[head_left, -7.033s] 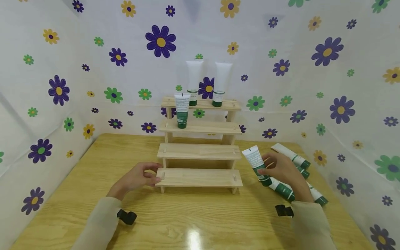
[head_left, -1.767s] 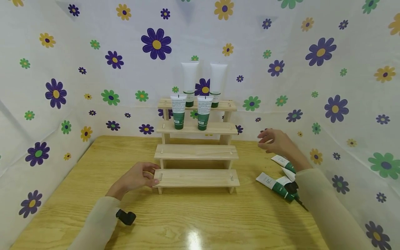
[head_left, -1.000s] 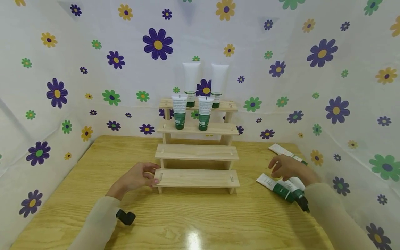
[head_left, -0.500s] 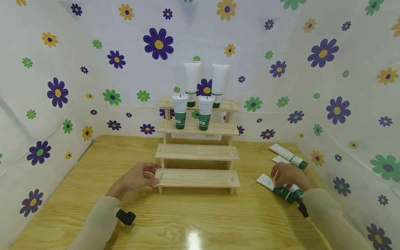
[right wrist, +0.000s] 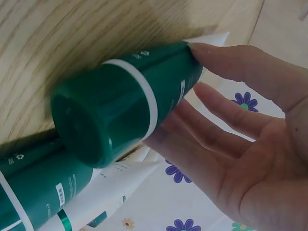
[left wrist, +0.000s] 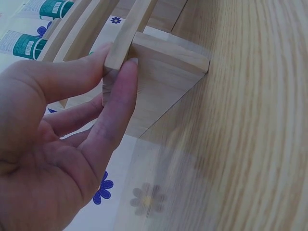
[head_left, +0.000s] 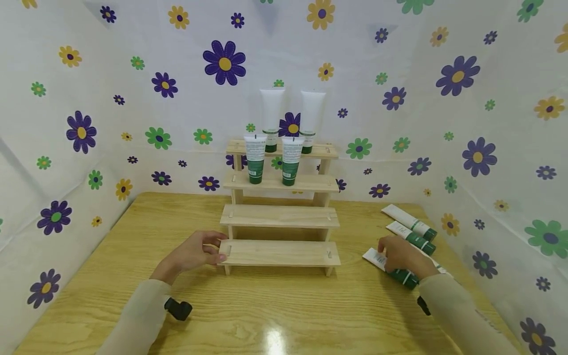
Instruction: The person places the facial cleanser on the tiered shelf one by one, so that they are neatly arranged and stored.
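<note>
My left hand [head_left: 191, 254] pinches the left end of the lowest shelf on a stepped wooden display stand [head_left: 279, 252]. In the left wrist view, thumb and fingers grip the end of a shelf board [left wrist: 127, 41]. To the stand's right, my right hand [head_left: 401, 254] holds a white-and-green squeeze tube [head_left: 406, 280] lying on the table. The right wrist view has the thumb on one side of this tube [right wrist: 120, 106] and fingers on the other, its green cap towards the camera. Two small tubes [head_left: 255, 158] stand caps-down on the second shelf from the top. Behind them, two taller white tubes [head_left: 312, 113] stand on the top shelf.
Beyond the right hand lie a long white tube [head_left: 408, 222] and a smaller tube [head_left: 410, 238]; another, partly hidden, lies beside the wrist. Flower-printed cloth [head_left: 364, 49] surrounds the wooden table [head_left: 222, 305] at the back and sides.
A second small tube now stands on the second shelf from the top, where one stood at first. My right hand has come down onto a lying tube. The left hand stays on the stand.
</note>
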A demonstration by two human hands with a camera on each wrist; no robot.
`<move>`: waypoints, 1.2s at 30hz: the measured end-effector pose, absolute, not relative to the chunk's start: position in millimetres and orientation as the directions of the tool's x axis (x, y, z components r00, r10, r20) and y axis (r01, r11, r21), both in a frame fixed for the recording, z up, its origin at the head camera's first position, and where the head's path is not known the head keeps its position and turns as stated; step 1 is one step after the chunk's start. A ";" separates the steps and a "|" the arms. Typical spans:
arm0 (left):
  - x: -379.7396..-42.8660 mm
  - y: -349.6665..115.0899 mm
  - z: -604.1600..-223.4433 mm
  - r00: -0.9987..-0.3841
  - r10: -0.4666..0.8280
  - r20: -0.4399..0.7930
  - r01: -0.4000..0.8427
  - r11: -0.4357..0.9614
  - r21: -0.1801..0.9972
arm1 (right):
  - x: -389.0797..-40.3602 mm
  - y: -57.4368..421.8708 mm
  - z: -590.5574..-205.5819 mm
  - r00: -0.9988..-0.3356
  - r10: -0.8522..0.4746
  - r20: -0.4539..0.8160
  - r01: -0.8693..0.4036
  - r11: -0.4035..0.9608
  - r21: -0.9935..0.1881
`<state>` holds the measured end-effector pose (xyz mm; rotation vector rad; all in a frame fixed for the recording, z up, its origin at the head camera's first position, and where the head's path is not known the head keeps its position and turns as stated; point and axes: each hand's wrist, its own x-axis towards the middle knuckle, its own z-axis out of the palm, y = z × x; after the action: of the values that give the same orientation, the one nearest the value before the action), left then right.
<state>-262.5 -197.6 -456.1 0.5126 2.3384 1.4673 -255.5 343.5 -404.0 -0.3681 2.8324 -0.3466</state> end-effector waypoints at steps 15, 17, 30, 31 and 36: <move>-257.3 -197.9 -456.2 -0.881 0.464 -0.096 0.088 0.360 0.929 | -258.9 335.8 -416.3 -0.945 -0.317 -0.085 -0.287 0.922 -0.259; -256.3 -198.9 -457.1 -0.879 0.467 -0.094 0.090 0.357 0.930 | -259.3 335.3 -417.7 -0.947 -0.313 -0.076 -0.285 0.923 -0.259; -260.4 -198.4 -458.5 -0.878 0.471 -0.080 0.103 0.350 0.931 | -261.3 340.6 -421.1 -0.962 -0.273 -0.025 -0.256 0.925 -0.281; -260.6 -198.1 -458.8 -0.879 0.470 -0.081 0.102 0.350 0.931 | -260.8 340.2 -420.3 -0.963 -0.266 -0.036 -0.246 0.928 -0.279; -260.2 -197.5 -459.4 -0.881 0.465 -0.087 0.093 0.350 0.932 | -259.9 341.7 -418.2 -0.970 -0.230 -0.077 -0.201 0.939 -0.278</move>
<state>-260.2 -197.5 -459.4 0.4932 2.2810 1.5413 -259.9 341.7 -418.2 -0.3328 2.9863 -0.4110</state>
